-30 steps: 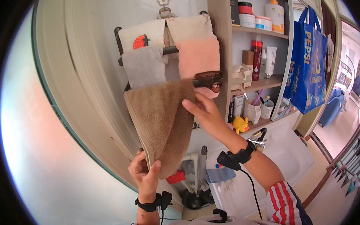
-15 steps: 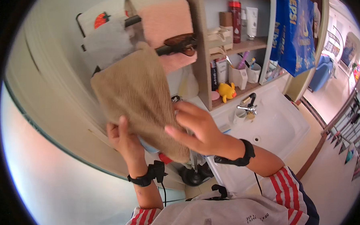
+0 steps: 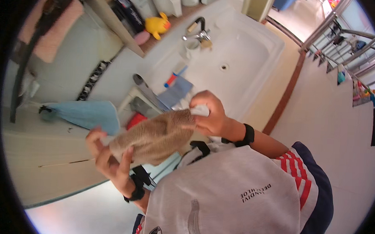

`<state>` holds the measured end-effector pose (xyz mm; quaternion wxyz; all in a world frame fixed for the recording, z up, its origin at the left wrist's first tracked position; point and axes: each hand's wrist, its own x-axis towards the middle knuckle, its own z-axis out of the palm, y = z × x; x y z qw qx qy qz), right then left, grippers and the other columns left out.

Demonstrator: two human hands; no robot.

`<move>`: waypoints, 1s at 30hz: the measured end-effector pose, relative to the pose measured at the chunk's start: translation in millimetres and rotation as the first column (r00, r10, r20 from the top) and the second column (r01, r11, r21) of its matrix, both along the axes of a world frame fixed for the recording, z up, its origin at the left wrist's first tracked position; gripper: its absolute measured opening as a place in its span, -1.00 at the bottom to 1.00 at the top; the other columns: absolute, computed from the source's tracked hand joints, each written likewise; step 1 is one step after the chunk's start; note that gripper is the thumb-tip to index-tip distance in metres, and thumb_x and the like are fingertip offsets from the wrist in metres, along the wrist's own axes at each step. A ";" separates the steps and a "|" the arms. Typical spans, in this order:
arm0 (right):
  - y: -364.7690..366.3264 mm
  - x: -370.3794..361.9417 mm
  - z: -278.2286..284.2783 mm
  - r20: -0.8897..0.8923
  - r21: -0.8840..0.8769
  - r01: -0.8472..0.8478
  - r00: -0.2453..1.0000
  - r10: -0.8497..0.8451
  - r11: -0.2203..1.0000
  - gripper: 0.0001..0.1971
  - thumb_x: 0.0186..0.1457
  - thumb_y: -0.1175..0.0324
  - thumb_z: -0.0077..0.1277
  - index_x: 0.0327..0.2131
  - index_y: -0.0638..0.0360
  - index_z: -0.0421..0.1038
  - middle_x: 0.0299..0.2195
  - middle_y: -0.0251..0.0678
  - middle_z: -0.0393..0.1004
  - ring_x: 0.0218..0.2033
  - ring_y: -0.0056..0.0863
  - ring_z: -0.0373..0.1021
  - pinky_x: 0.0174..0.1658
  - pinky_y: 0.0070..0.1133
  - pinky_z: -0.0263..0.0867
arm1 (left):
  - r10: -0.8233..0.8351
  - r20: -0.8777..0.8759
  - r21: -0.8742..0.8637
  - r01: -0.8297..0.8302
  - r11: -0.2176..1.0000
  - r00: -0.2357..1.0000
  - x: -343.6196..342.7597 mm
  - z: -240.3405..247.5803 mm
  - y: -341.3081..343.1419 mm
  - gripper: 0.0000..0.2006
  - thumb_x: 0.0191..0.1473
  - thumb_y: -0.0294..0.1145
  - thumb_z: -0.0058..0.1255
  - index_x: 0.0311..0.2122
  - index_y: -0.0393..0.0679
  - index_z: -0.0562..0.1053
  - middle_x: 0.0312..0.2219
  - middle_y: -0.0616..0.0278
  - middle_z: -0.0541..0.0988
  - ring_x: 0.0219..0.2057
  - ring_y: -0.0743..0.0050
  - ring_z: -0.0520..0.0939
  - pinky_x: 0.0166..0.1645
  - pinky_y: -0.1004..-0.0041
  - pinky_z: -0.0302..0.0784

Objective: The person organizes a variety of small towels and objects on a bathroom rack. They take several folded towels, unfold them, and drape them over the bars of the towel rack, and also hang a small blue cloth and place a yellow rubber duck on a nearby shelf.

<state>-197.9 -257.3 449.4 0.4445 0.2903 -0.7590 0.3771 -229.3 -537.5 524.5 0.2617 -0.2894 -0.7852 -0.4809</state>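
Observation:
A brown towel (image 3: 155, 134) is held in front of my body, bunched and sagging a little between both hands. My left hand (image 3: 112, 159) grips its left end, thumb on the near side and fingers slightly blurred. At the other end my right hand (image 3: 212, 118) pinches the towel's upper corner. Something small and white (image 3: 201, 110) shows between the right thumb and fingers; what it is I cannot make out. Beyond the left hand a light blue towel (image 3: 91, 115) hangs from a hook by the wall.
A white sink (image 3: 249, 48) with a tap (image 3: 197, 35) lies to the right of the towel. On its left ledge are a blue cloth (image 3: 176, 93) and a grey-handled brush (image 3: 147, 90). A yellow toy duck (image 3: 157, 25) sits on the shelf. Pink towel (image 3: 59, 32) hangs far left.
The brown towel has come down and away from the wall rack, toward my body, and is now gathered between both hands. My view has turned downward, toward the sink and my shirt.

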 end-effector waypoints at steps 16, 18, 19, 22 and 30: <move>81.0 21.2 -152.8 0.844 -0.157 0.374 0.532 -0.073 0.914 -0.62 0.11 0.26 0.05 -0.12 0.29 0.18 -0.33 0.03 0.38 -0.27 -0.07 0.37 -0.19 -0.34 0.28 | -0.462 0.810 0.360 0.315 0.878 0.362 -13.9 -221.8 113.0 -0.72 0.19 -0.35 0.05 -0.08 -0.25 0.34 -0.27 0.28 0.52 -0.25 0.57 0.54 -0.22 0.52 0.51; 95.3 8.8 -203.1 0.928 0.130 0.181 0.323 -0.183 0.975 -0.54 0.06 0.21 0.07 -0.07 0.27 0.19 -0.21 0.06 0.39 -0.14 0.00 0.37 -0.14 -0.27 0.30 | -0.041 0.943 -0.065 0.303 0.951 0.329 -13.9 -246.5 119.1 -0.65 0.13 -0.23 0.13 -0.14 -0.27 0.36 -0.27 0.21 0.50 -0.27 0.55 0.54 -0.23 0.47 0.53; 85.8 1.9 -191.2 0.947 0.251 0.121 0.173 -0.270 0.960 -0.52 0.00 0.18 0.10 -0.09 0.25 0.23 -0.16 0.04 0.36 -0.12 0.03 0.34 -0.09 -0.24 0.30 | 0.040 0.832 -0.234 0.284 0.930 0.553 -10.7 -281.6 102.1 -0.60 0.01 -0.17 0.22 -0.26 -0.27 0.36 -0.36 0.00 0.52 -0.39 0.23 0.58 -0.24 0.34 0.52; 91.2 -16.1 -185.4 0.773 0.344 0.203 0.494 -0.399 0.917 -0.56 -0.02 0.19 0.11 -0.15 0.25 0.26 -0.21 0.00 0.36 -0.17 -0.01 0.33 -0.10 -0.24 0.30 | 0.119 0.631 -0.348 0.142 0.927 0.766 4.0 -286.8 93.2 -0.66 0.03 -0.20 0.21 -0.31 -0.24 0.36 -0.43 0.01 0.51 -0.42 0.18 0.57 -0.25 0.28 0.50; 39.4 -97.0 -27.2 0.606 0.184 -0.098 0.795 -0.034 0.978 -0.69 0.01 0.41 0.12 -0.16 0.19 0.30 -0.11 -0.10 0.35 -0.07 -0.15 0.36 -0.07 -0.41 0.32 | 0.044 0.624 0.082 -0.121 0.989 0.780 -23.7 -149.3 53.9 -0.80 0.02 -0.44 0.19 -0.26 -0.22 0.45 -0.48 0.22 0.59 -0.39 0.52 0.64 -0.30 0.49 0.52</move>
